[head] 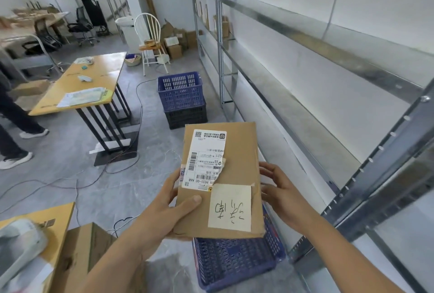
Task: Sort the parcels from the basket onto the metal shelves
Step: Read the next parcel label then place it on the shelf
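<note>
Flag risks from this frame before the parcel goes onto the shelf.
1. The flat brown cardboard parcel is pinched only near its lower edge by the left hand; the right hand merely steadies its side, so it may tip.
2. The torn white shipping label is peeling and could rip further.

parcel (220, 180): hides most of the blue basket (237, 262) low in the middle | left hand (164, 208): fingers hidden under the parcel | person (14, 128): cut off at left edge | white thing (21, 243): blurry, lower left
</note>
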Action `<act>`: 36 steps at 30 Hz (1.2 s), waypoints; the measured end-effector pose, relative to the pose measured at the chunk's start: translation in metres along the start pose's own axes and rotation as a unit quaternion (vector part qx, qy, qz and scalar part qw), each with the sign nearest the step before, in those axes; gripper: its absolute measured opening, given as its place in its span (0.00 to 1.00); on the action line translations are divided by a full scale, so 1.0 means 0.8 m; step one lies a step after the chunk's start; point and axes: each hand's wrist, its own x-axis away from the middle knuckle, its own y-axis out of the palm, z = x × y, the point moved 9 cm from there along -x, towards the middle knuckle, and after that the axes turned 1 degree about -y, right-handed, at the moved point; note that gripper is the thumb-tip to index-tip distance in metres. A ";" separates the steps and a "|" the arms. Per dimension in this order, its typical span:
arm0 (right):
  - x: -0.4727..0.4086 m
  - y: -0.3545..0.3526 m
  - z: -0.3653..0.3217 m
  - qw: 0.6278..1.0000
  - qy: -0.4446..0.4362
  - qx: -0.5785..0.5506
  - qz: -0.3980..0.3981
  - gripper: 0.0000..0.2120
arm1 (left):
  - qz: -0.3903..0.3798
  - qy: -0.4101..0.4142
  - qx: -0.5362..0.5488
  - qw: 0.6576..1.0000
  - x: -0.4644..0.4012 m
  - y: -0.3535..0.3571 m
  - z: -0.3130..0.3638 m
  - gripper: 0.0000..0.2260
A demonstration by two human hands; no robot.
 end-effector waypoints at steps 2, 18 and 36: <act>0.000 0.006 -0.011 1.000 0.019 0.016 -0.002 0.36 | 0.003 0.003 -0.003 1.000 0.001 -0.003 0.000 0.35; -0.010 0.008 -0.052 0.999 0.045 -0.026 0.002 0.45 | 0.012 0.058 -0.087 0.994 -0.002 -0.025 0.028 0.26; -0.011 0.015 -0.048 0.993 0.053 0.090 0.052 0.15 | 0.052 -0.033 0.016 0.998 -0.042 -0.051 0.002 0.26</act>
